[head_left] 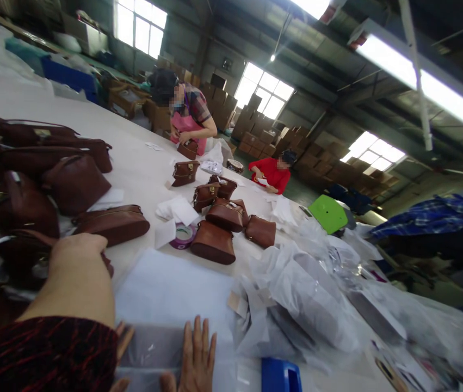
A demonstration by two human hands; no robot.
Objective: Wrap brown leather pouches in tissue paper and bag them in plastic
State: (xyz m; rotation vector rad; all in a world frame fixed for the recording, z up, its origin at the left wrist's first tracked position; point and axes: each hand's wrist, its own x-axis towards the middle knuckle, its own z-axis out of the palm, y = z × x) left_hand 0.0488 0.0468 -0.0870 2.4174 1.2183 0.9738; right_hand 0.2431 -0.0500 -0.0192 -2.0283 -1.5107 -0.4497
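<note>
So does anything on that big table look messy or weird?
Yes. The clear plastic bags lie crumpled in a loose heap on the right of the table. The brown handbags mid-table lean against each other at odd angles, some tipped over. Nothing looks spilled or broken.

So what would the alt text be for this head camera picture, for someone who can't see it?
A person's left hand reaches onto a pile of brown handbags on a long white table, while the right hand lies flat on a clear plastic bag. Two other people work at the far side among stacked cartons.
</note>
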